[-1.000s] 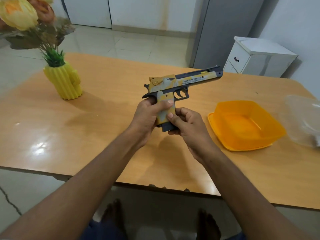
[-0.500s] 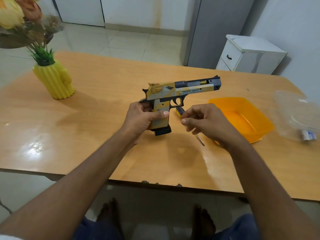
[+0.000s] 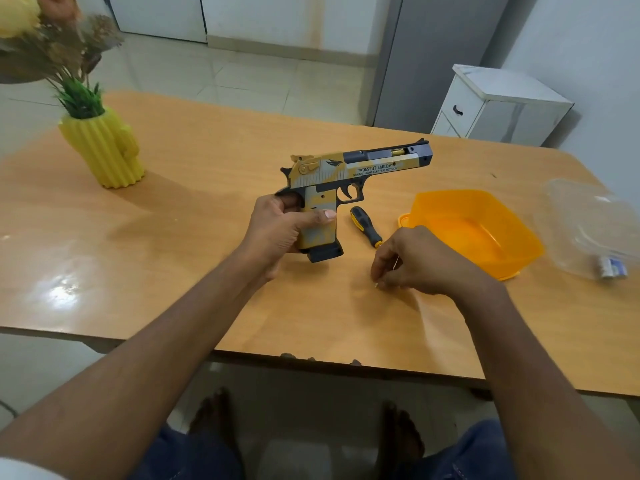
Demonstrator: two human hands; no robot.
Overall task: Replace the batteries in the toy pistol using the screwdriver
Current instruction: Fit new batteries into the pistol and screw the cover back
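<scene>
The wooden table (image 3: 207,271) fills most of the view, its near edge running across above the person's knees and bare feet. At its right end a clear plastic container (image 3: 588,223) is cut off by the frame edge; two small cylinders (image 3: 611,271) show blurred through its wall, too faint to name. Beside it sits an orange bowl (image 3: 485,233). At the far left stands a yellow ribbed vase (image 3: 104,150), whose flowers are blurred and cropped at the top corner.

The toy pistol (image 3: 346,174) is held upright above the table's middle, barrel pointing right. The left hand (image 3: 280,230) wraps its grip, thumb across the near side, hiding most of the back of the handle; the dark base pokes out below.

The screwdriver (image 3: 366,226) lies on the table between the pistol and the bowl, its shaft disappearing under the right hand (image 3: 415,261). That hand is curled low over the table with fingertips pinched together on the thin metal shaft; only the small tip shows at the fingers.
</scene>
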